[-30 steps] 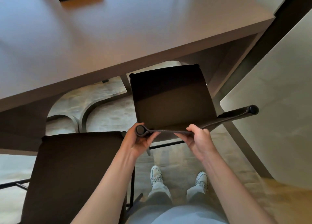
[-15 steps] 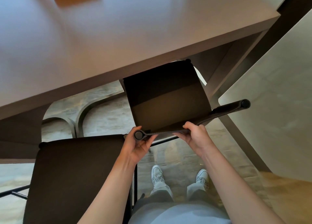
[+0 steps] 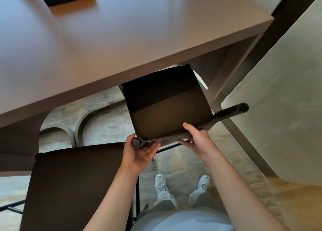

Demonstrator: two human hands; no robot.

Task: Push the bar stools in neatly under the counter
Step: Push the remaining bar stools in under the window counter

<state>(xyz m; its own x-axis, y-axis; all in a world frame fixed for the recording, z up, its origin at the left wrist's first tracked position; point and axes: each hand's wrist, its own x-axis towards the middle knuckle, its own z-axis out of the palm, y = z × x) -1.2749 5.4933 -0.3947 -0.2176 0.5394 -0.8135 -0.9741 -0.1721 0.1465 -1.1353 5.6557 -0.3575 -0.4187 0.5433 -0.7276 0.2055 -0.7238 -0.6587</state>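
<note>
My left hand [image 3: 139, 152] and right hand [image 3: 196, 140] each grip the stool [image 3: 167, 108] backrest, its seat partly beneath the worktop [image 3: 122, 39].

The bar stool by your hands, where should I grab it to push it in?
Grab the bar stool by its low backrest bar, standing behind it. Both hands go there now: left hand at its round end, right hand near the middle. The bar faces you; the seat points under the counter.
</note>
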